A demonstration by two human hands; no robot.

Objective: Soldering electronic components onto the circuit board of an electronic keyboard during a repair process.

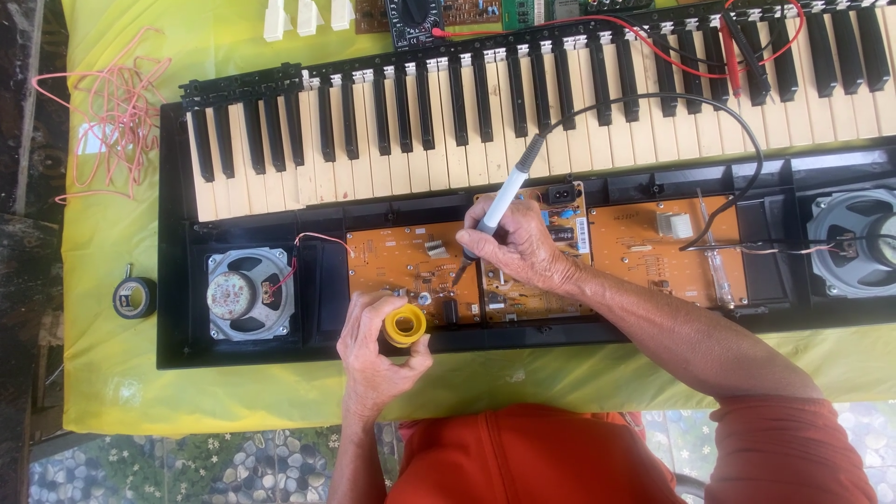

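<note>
Right hand (523, 247), centre of frame: fingers wrapped around a soldering iron (497, 207), held pen-style, tip down on the orange circuit board (411, 271) near the seam with the next board. The iron's black cord (653, 98) loops up over the keys and back down at right.

Left hand (373, 350), lower centre: fingers closed around a small yellow spool (405, 326), held at the front edge of the open keyboard case (173, 280), just below the iron's tip.

Inside the case, a row of orange boards runs across mid-frame; a second board (537, 271) sits under the right hand, a third (653, 252) further right. Round speaker (248, 293) at the left end with a red wire to it, another speaker (854, 243) at the right edge.

Keys (467, 121) lie across the upper half, tilted slightly up to the right.

Upper centre: a black multimeter (413, 21), red lead trailing right over the keys. Three loose white keys (303, 17) beside it.

Left edge: tangle of pink wire (112, 112) upper left, roll of black tape (134, 297) below it. All on a worktop covered in yellow cloth (121, 392).
</note>
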